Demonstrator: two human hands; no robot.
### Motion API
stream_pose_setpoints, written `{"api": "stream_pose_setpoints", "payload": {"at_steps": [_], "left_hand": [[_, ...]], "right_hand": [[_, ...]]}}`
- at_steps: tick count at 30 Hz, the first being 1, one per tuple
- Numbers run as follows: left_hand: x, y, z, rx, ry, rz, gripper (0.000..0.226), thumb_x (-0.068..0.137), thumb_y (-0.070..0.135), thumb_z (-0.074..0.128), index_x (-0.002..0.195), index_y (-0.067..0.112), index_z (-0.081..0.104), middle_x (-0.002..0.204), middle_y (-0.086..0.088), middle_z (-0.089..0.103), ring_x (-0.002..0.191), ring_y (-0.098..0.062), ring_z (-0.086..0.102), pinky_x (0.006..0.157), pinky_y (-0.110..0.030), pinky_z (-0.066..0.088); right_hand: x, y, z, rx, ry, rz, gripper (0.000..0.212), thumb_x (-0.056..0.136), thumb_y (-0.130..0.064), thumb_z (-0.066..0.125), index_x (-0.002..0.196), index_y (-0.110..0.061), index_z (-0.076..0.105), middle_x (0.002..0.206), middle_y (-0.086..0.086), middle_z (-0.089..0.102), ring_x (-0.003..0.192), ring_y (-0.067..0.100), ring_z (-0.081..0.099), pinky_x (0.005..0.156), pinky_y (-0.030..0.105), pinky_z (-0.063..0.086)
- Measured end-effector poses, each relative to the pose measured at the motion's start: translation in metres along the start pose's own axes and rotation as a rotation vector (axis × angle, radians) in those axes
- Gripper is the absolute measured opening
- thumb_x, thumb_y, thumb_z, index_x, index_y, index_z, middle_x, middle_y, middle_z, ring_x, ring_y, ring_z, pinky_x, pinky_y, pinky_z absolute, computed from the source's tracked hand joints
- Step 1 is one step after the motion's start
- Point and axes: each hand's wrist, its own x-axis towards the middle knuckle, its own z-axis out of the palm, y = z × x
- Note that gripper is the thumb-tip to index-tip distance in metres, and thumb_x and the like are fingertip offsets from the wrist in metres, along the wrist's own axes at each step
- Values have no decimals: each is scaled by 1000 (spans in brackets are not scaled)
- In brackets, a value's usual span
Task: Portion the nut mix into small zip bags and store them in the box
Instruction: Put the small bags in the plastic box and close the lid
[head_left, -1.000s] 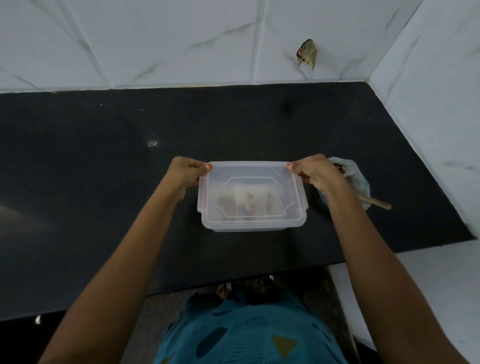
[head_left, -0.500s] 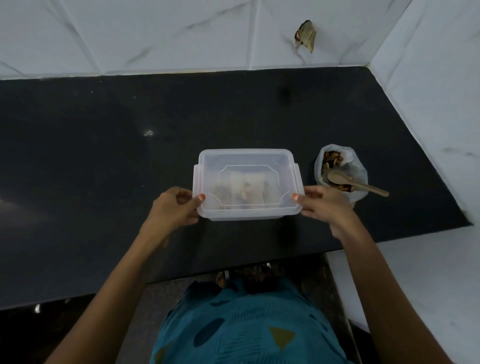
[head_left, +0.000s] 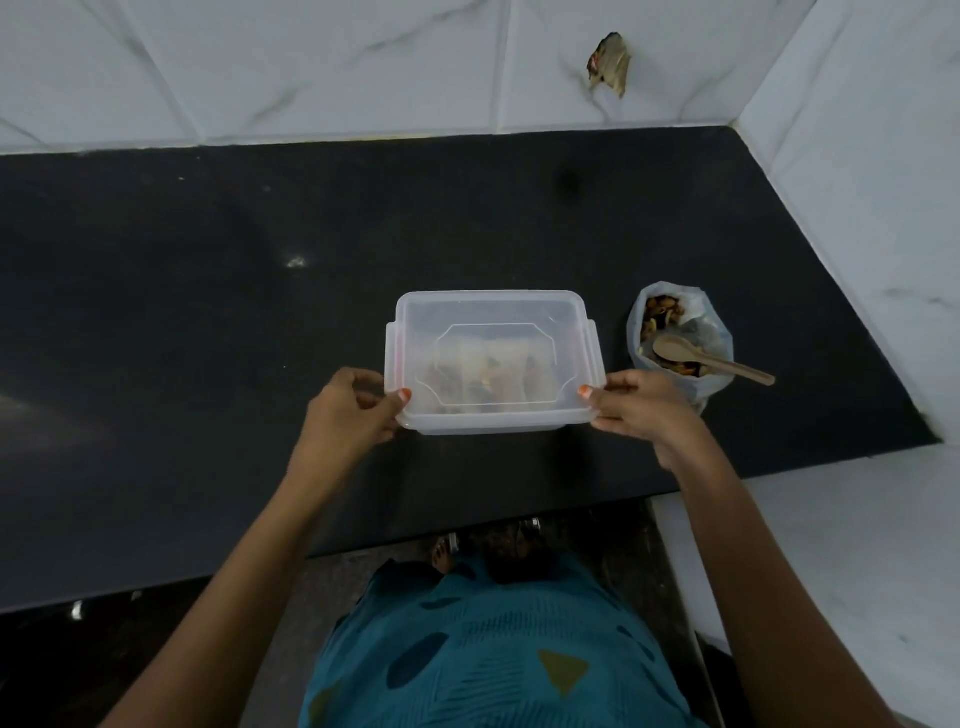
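Shifted from the far corners, left hand (head_left: 349, 413) and right hand (head_left: 641, 410) pinch near corners of the box (head_left: 493, 325), contents blurred

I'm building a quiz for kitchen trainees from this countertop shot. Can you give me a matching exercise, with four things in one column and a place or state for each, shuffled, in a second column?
Column one
1. wooden spoon
2. clear plastic box
3. bag of nut mix
4. left hand

Column two
A. open-topped, standing just right of the box
B. pinching the box's near left corner
C. closed, translucent
D. bowl lying in the bag, handle sticking out to the right

Pairs: 1-D, 2-C, 3-A, 4-B
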Motion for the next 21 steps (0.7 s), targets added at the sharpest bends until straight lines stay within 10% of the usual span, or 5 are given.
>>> {"api": "stream_pose_setpoints", "payload": {"at_steps": [7, 12, 21], "left_hand": [[7, 31, 42, 607, 256, 625, 52, 93, 31, 51, 140, 13, 36, 149, -9, 32, 139, -25, 26, 114, -36, 17], [37, 29, 62, 931, 146, 522, 63, 97, 49, 22, 149, 19, 1, 158, -4, -2, 145, -23, -5, 115, -44, -4], [36, 26, 67, 990, 161, 524, 60, 98, 43, 20, 148, 17, -1, 157, -7, -5, 145, -26, -3, 115, -48, -5]], "right_hand": [[10, -19, 23, -517, 390, -582, 48, 91, -28, 55, 135, -12, 43, 135, 8, 45, 124, 20, 44, 98, 30, 37], [39, -17, 41, -984, 236, -659, 55, 101, -32, 27, 148, -10, 9, 157, 6, 4, 145, 16, 0, 115, 32, -2], [49, -8, 40, -1012, 183, -668, 56, 101, -33, 23, 147, -10, 2, 157, 4, -7, 144, 13, -9, 113, 27, -8]]}}
